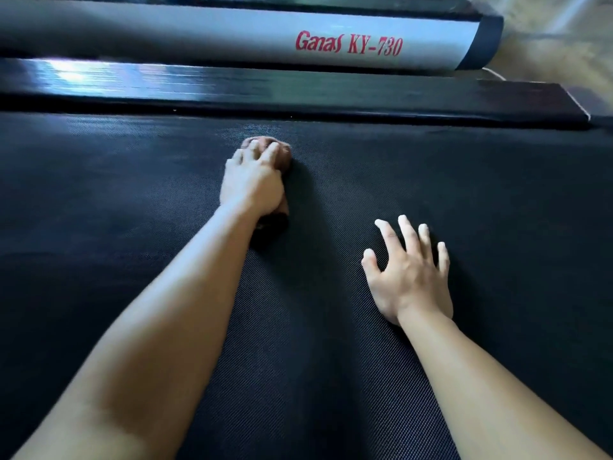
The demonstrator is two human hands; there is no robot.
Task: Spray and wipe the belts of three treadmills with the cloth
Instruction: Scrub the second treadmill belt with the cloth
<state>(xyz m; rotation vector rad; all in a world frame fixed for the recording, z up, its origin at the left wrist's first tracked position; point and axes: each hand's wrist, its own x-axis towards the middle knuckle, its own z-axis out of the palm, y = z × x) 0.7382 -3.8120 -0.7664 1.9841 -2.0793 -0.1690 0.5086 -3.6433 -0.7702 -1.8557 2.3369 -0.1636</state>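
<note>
A black textured treadmill belt [431, 180] fills most of the view. My left hand [253, 180] reaches forward and grips a bunched brown cloth [282, 157], pressing it onto the belt near its far edge. Part of the cloth shows under my wrist as well. My right hand [409, 273] rests flat on the belt nearer to me, fingers spread and straight, holding nothing. No spray bottle is in view.
A glossy black side rail [298, 91] borders the belt's far edge. Beyond it lies a grey side panel [199, 34] of a neighbouring treadmill with red lettering "Ganas KY-730". A strip of light floor [564, 34] shows at the top right.
</note>
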